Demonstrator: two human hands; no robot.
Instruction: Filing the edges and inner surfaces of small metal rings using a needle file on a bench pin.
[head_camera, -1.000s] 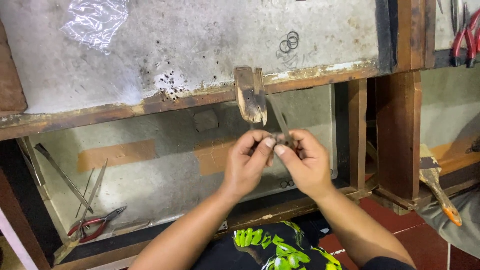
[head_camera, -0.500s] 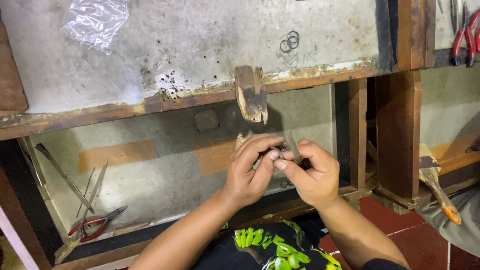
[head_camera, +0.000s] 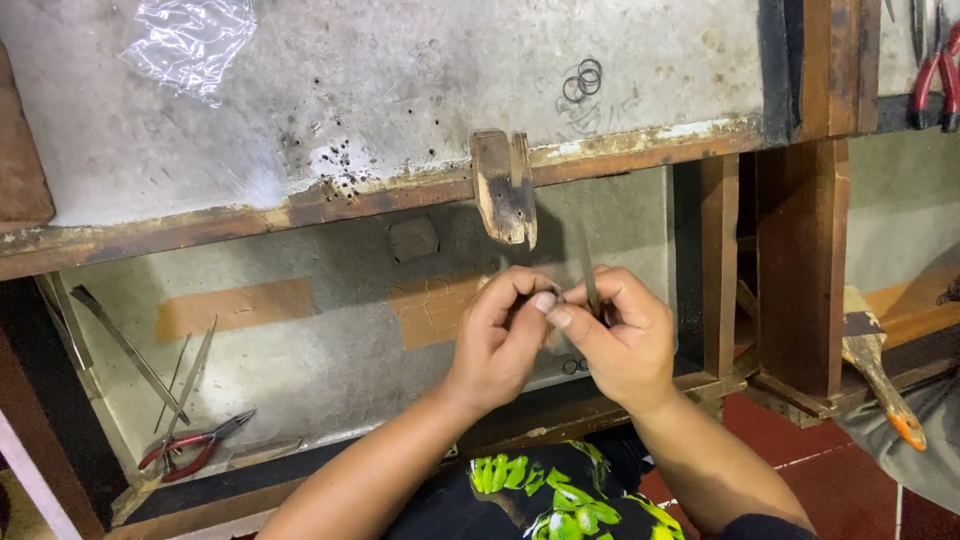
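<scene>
Left hand (head_camera: 500, 335): pinched shut on small workpiece (head_camera: 556, 296), steadying it.
Right hand (head_camera: 622, 335): closed around thin file (head_camera: 588, 265), braced below wooden peg (head_camera: 505, 187).

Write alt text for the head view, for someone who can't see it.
Two hands meet below a worn wooden peg on a workbench edge: the left hand pinches a tiny piece too small to identify, and the right hand holds a thin metal tool upright. Red-handled pliers lie in the tray below.

Both hands (head_camera: 560, 335) pinch a thin file (head_camera: 588, 270).
</scene>
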